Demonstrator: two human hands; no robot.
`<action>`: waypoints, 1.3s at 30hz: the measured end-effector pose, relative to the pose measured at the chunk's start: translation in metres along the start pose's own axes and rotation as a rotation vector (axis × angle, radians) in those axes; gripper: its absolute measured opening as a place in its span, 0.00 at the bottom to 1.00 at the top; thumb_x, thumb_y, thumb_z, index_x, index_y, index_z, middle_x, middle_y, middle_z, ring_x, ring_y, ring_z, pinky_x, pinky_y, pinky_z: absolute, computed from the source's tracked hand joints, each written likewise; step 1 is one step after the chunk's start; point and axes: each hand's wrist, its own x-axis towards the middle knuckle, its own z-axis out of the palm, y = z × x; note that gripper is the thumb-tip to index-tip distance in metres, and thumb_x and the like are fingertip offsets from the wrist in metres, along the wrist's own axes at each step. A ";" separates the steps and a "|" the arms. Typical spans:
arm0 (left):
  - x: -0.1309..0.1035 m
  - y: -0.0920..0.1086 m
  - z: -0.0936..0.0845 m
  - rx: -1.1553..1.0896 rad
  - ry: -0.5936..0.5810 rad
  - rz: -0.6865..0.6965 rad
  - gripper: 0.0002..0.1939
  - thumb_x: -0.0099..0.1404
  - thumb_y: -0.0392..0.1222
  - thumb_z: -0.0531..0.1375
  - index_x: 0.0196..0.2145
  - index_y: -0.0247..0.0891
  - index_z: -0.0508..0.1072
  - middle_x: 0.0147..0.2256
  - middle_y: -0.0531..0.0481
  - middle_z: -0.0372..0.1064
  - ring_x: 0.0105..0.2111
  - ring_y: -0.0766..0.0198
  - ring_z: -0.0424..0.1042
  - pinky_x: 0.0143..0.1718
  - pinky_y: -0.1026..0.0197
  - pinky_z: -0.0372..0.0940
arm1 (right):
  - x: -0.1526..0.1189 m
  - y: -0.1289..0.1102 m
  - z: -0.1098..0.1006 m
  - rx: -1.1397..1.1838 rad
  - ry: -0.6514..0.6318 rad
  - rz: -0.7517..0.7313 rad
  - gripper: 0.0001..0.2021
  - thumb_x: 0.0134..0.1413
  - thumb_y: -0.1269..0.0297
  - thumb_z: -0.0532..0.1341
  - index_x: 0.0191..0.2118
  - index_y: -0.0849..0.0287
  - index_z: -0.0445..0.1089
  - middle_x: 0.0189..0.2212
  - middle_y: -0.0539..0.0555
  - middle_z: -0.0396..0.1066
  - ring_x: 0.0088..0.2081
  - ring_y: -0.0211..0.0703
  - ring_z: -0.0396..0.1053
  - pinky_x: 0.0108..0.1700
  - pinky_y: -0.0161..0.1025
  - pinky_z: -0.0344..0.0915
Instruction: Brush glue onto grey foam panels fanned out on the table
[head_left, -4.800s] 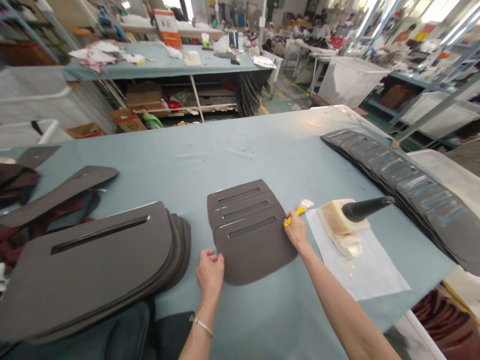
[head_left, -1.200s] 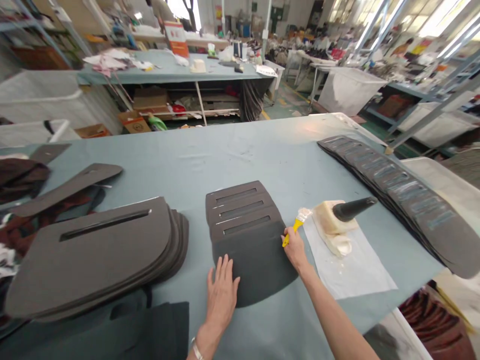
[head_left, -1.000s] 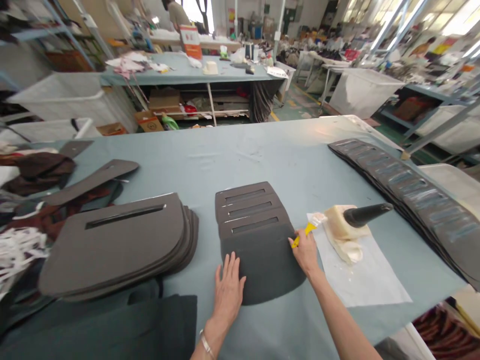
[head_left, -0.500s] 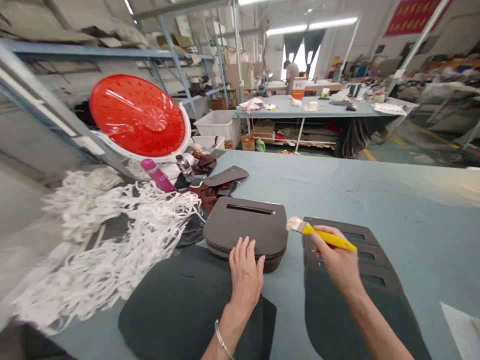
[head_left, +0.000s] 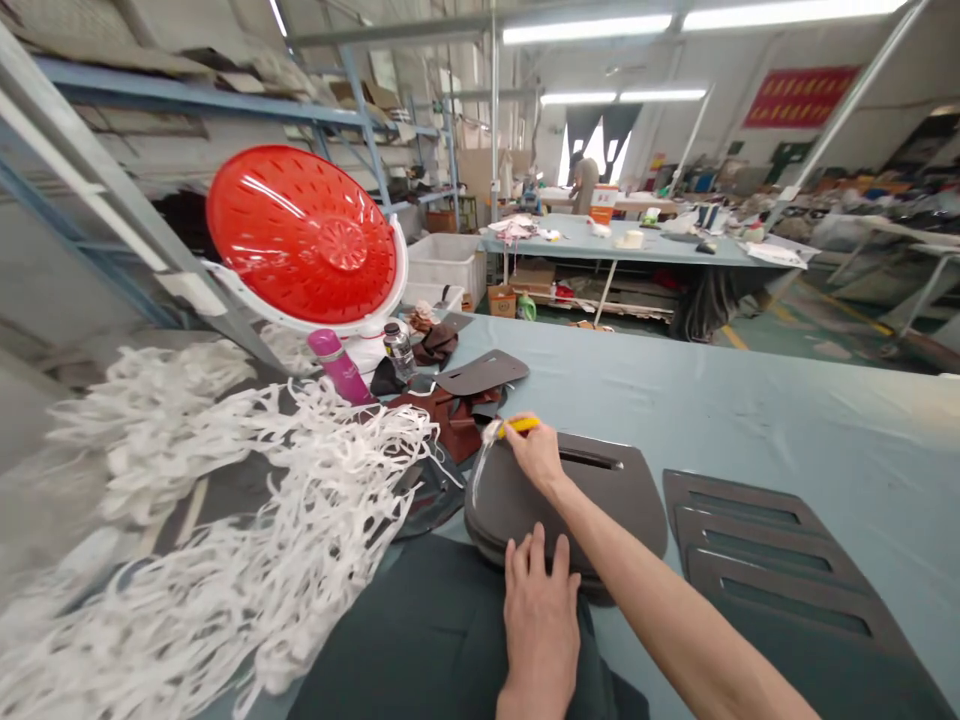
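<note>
A stack of dark grey rounded panels [head_left: 622, 510] lies in front of me, its top piece cut with a long slot. My right hand [head_left: 538, 458] grips a yellow-handled paintbrush [head_left: 523, 426], and the bristles meet the top panel's far left corner. Along that panel's left edge runs a wet-looking whitish streak. Fingers spread, my left hand [head_left: 544, 605] rests flat on the near edge of the stack. Under its wrist spreads a dark green-black sheet [head_left: 405, 630]. My right forearm crosses over the stack and hides part of it.
Slotted dark panels [head_left: 780, 560] overlap on the table [head_left: 720, 420] at right. To the left are heaped white strips [head_left: 322, 500], a pink bottle [head_left: 339, 368], a small dark bottle [head_left: 398, 350] and a red basket [head_left: 307, 240]. A person [head_left: 586, 185] stands far back.
My right hand has carried the brush leftward from beside the stack to its far left corner. A whitish streak now shows along the left edge. My left hand stays on the near edge.
</note>
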 end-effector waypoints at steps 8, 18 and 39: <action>0.008 -0.005 -0.001 -0.020 -0.031 -0.022 0.18 0.64 0.39 0.55 0.51 0.49 0.69 0.52 0.46 0.62 0.49 0.53 0.60 0.51 0.47 0.62 | 0.016 0.042 -0.057 -0.307 0.270 0.161 0.14 0.48 0.55 0.56 0.31 0.59 0.73 0.25 0.54 0.74 0.29 0.45 0.71 0.36 0.38 0.63; 0.013 -0.003 -0.004 0.066 -0.033 0.080 0.18 0.65 0.39 0.53 0.51 0.46 0.70 0.51 0.42 0.61 0.44 0.54 0.60 0.47 0.48 0.61 | -0.052 0.080 -0.214 -0.413 0.570 0.336 0.15 0.50 0.52 0.56 0.30 0.60 0.71 0.20 0.51 0.71 0.24 0.42 0.70 0.34 0.36 0.62; 0.068 -0.096 -0.036 -0.366 -0.168 -0.142 0.17 0.68 0.40 0.44 0.50 0.38 0.65 0.45 0.46 0.72 0.45 0.59 0.69 0.51 0.51 0.59 | -0.185 -0.010 -0.082 -0.063 0.126 0.011 0.04 0.55 0.63 0.58 0.34 0.55 0.70 0.28 0.51 0.72 0.27 0.39 0.70 0.31 0.36 0.67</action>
